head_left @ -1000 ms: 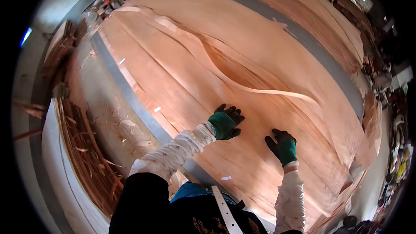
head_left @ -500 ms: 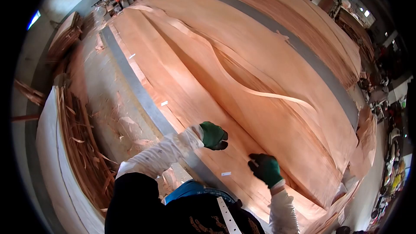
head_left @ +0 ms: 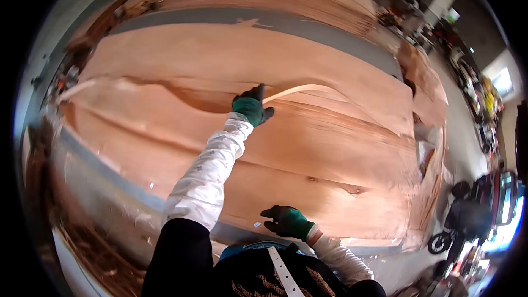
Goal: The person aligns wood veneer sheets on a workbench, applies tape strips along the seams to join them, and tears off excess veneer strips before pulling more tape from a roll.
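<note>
A thin, reddish-tan wood veneer sheet (head_left: 324,132) with a wavy raised edge lies over other sheets on the long stack in front of me. My left hand (head_left: 252,107), in a green and black glove, reaches far across it. Its thumb and fingers are closed around the raised edge, and the pale rim comes out between them on the right. Close to my body, my right hand (head_left: 289,222), gloved the same way, hovers over the near part of the stack. Its fingers are apart and hold nothing. A small white label (head_left: 257,225) lies just left of it.
Beyond a grey strip (head_left: 308,27) rises another stack of veneer (head_left: 264,0). Torn veneer pieces (head_left: 426,88) hang at the right end. A motorbike (head_left: 467,214) stands at the right. Veneer scraps (head_left: 93,258) lie at the lower left.
My view has turned right. My left hand has reached forward from the near sheets and closed on the raised veneer edge. My right hand has come nearer my body.
</note>
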The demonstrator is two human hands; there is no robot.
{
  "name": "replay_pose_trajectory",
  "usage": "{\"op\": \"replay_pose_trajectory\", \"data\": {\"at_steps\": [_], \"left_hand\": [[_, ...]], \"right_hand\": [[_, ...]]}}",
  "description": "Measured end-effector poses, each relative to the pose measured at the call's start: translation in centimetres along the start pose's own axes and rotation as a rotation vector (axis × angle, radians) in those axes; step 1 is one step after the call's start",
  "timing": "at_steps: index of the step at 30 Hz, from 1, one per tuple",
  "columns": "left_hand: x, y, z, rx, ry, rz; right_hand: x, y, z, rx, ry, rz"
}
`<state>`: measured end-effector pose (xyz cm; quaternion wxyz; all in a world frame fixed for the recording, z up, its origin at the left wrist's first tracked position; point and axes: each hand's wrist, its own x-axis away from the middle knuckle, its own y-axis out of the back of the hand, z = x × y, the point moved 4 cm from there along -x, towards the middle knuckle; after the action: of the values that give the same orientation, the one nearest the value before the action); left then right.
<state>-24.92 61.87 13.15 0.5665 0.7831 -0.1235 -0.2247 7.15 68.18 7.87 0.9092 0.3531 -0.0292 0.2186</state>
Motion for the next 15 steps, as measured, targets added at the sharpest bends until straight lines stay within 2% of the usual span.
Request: {"op": "replay_pose_trajectory", "data": {"at_steps": [1,2,3,4,5,6,7,9,11,12,13,14,15], "left_hand": [[-1.0,-1.0,-0.4,-0.043,-0.001,-0.054],[-2.0,-2.7,-0.2,-0.156,0.076,0.071],[-2.8,-4.3,0.3,-0.282,0.03,0.078],[-3.3,-4.2,0.0,-0.181,-0.01,0.196],[-2.6,-4.1,-0.1,-0.144,-0.153,0.095],[-1.8,-3.4,-0.5,-0.064,-0.209,0.124],[-0.2,-1.5,-1.0,0.14,-0.277,0.159],[4.1,3.1,-1.5,0.518,-0.36,0.418],[8.9,4.8,0.8,0.614,-0.346,0.693],[11.5,6.5,1.3,0.77,-0.154,0.869],[13.5,8.3,1.3,0.498,-0.181,0.983],[16.2,9.2,3.1,0.63,-0.022,1.009],[19.4,8.7,6.5,0.947,0.166,1.037]], "right_hand": [[-0.4,1.1,0.0,-0.095,-0.028,-0.048],[-0.9,2.1,-0.3,-0.192,-0.053,-0.098],[-1.4,3.2,-0.8,-0.141,-0.028,-0.208],[-1.8,3.5,-2.4,-0.085,0.104,-0.384],[-2.0,4.1,-3.9,-0.136,0.146,-0.465],[-2.1,4.8,-4.9,-0.189,0.191,-0.545],[-2.2,5.8,-6.1,-0.578,0.076,-0.542],[-2.2,7.3,-7.8,-1.368,-0.136,-0.493],[-2.8,8.3,-8.5,-1.673,-0.114,-0.539],[-3.3,8.8,-8.7,-1.82,-0.094,-0.554],[-3.6,9.4,-8.7,-1.909,-0.029,-0.55],[-4.0,9.9,-8.6,-1.998,0.039,-0.541],[-4.4,10.2,-8.5,-2.084,0.112,-0.526]]}}
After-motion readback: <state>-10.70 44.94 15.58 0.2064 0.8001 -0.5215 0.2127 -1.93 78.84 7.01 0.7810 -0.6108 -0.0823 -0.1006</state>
